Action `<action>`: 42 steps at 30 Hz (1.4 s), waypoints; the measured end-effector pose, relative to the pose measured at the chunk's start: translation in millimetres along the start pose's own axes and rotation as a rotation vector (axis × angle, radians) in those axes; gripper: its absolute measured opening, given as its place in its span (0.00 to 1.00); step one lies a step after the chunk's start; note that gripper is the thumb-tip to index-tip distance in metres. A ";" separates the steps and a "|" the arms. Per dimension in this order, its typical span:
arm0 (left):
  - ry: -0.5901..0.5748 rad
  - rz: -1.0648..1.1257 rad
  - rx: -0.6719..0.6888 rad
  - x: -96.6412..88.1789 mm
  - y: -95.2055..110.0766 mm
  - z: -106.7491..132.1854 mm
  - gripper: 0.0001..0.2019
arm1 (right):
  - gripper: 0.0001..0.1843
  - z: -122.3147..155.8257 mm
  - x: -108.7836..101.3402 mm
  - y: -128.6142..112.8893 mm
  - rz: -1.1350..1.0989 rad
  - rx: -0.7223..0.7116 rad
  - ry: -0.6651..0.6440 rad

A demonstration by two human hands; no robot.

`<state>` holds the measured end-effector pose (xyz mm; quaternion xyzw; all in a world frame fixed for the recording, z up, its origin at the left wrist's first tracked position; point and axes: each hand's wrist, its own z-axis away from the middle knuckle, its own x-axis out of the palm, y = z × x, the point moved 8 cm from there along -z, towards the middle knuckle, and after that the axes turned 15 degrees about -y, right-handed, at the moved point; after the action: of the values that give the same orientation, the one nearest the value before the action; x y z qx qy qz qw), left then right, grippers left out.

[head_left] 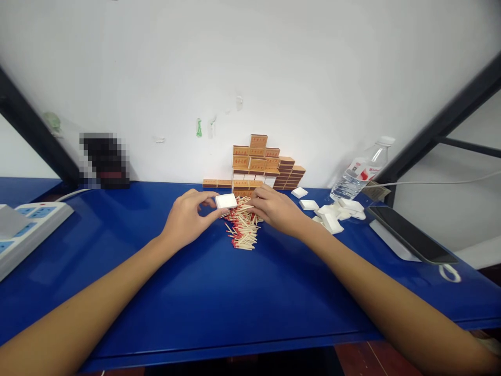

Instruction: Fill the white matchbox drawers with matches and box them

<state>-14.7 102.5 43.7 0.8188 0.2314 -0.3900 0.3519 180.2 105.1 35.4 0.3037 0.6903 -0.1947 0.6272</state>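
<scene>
My left hand [190,211] grips a small white matchbox tray [226,201] between thumb and fingers, just above the table. Beside it, a heap of loose red-tipped matches [243,230] is spread on the blue tabletop. Over the heap's right side, my right hand [274,209] has its fingers bent down and pinched among the matches; what lies between the fingertips is hidden. Directly behind the heap, orange-brown matchboxes [256,163] are stacked against the wall, with some white trays showing among them.
Several white trays [332,223] lie piled at the right. A clear water bottle [362,169] leans behind them. A phone [410,234] rests on the far right of the blue table [219,308]. A power strip [35,230] occupies the left, with a pixelated dark object [107,162] near the wall.
</scene>
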 end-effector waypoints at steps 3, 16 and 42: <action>-0.026 -0.015 0.020 3.1 3.5 0.7 0.17 | 0.13 6.1 -4.7 5.0 0.047 0.022 0.024; -0.110 0.043 0.037 14.2 26.4 4.4 0.14 | 0.13 24.2 -30.8 7.0 -0.130 0.050 0.161; -0.065 0.283 -0.066 14.3 16.2 6.2 0.17 | 0.12 23.5 -24.0 -15.4 -0.224 0.081 0.141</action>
<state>1.4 88.9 35.8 0.8182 0.1150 -0.3551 0.4373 188.2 74.3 54.0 0.2626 0.7539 -0.2693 0.5387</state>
